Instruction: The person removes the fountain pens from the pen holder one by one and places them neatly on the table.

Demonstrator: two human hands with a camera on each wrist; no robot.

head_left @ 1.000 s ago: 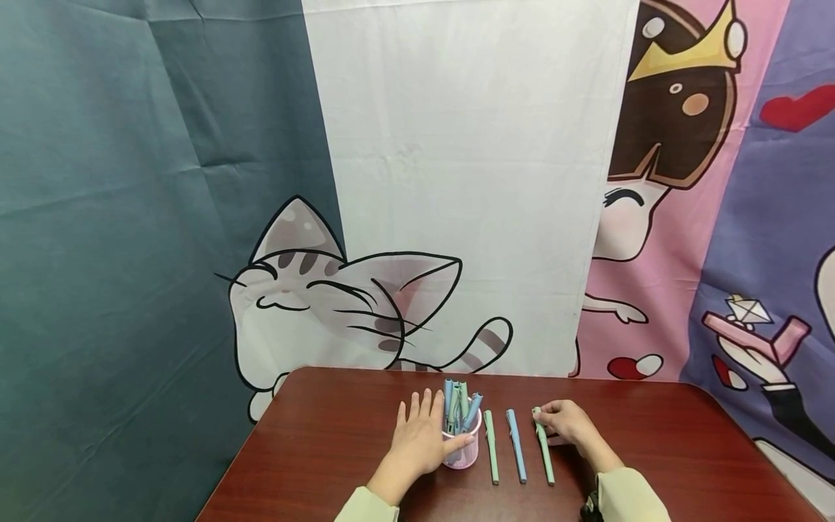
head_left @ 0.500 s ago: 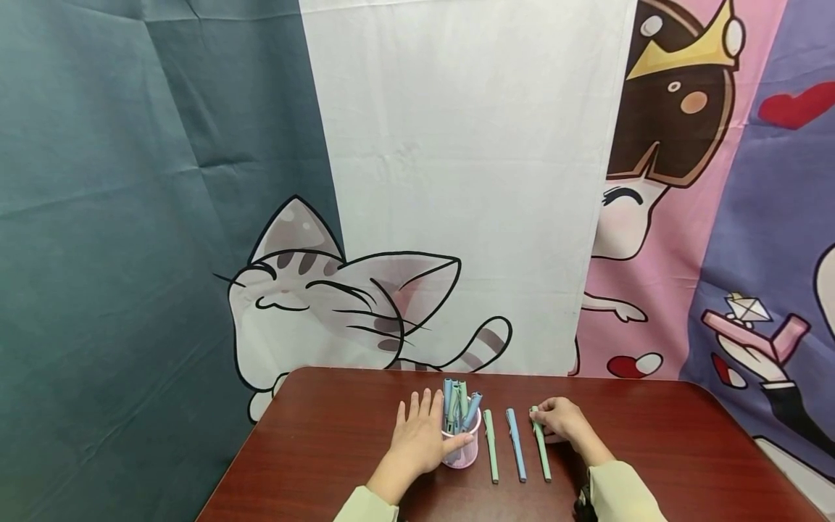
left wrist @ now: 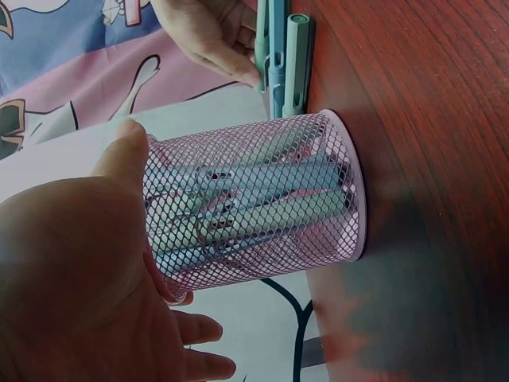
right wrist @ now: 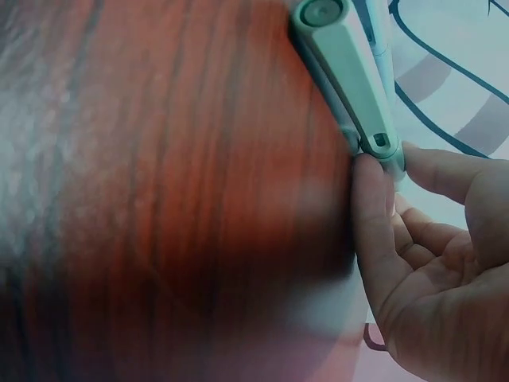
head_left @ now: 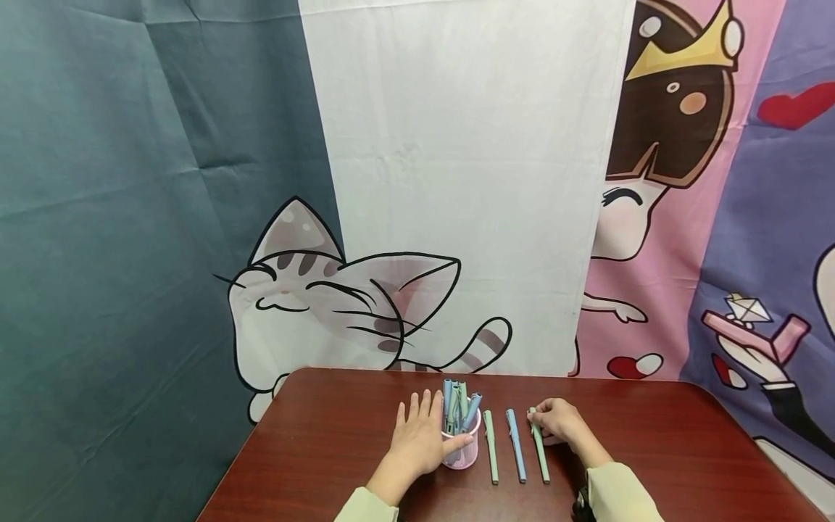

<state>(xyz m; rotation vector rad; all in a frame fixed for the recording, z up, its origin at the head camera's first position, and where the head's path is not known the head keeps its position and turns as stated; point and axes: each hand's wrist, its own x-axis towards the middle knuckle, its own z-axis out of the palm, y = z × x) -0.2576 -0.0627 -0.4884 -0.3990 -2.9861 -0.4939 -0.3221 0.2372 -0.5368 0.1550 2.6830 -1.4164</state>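
Observation:
A pink mesh pen cup (head_left: 464, 455), holding several blue and green pens (head_left: 454, 407), stands upright on the table. My left hand (head_left: 416, 441) is against its left side with fingers straight and spread, the thumb at the rim. In the left wrist view the palm faces the cup's mouth. To the cup's right lie a green pen (head_left: 492, 453) and a blue pen (head_left: 516, 451), roughly side by side. My right hand (head_left: 565, 424) pinches the far end of another green pen (head_left: 541, 458), the rightmost in the row, between thumb and fingertips (right wrist: 370, 171).
Everything stands on a reddish-brown wooden table (head_left: 313, 464) with rounded far corners. Close behind it hangs a cloth backdrop (head_left: 470, 181) printed with a cat and cartoon figures.
My right hand has shifted slightly left with the rightmost green pen, bringing it a little nearer the blue one. The left hand and pen cup have stayed in place.

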